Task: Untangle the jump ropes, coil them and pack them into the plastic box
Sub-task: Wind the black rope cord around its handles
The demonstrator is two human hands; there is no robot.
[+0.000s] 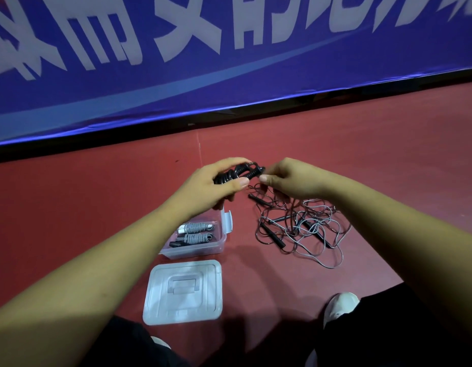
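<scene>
Both hands are raised above the red floor (pixel 70 207), close together over its middle; between them is one black jump rope (pixel 240 172), wound into a tight bundle. The left hand (pixel 216 186) is curled round the bundle's left part, thumb across the near side and fingers over the top; the right hand (pixel 290 181) pinches the black cord at the bundle's right end between thumb and fingers, and a strand of cord hangs from there towards the floor.

Below the left wrist stands one clear plastic box (pixel 195 249), open, with a white latch (pixel 227 221) raised at its right end; inside lie two coiled grey jump ropes, one (pixel 197 227) towards the far wall and one (pixel 196 238) just nearer, side by side and lengthwise; whether anything lies beneath them I cannot tell.

Nearer to the person, just in front of the box and apart from it, one clear lid (pixel 183 292) lies flat on the floor with its moulded handle facing up.

To the right of the box, under the right hand and forearm, one loose tangle of ropes (pixel 303 229) spreads over the floor; black and grey cords loop across each other, and at least four slim black handles show among them; how many ropes make it up I cannot tell.

Along the floor's far edge runs one blue banner (pixel 229 62) with large white characters; at the near right one white shoe (pixel 340 305) shows beside dark trousers.
</scene>
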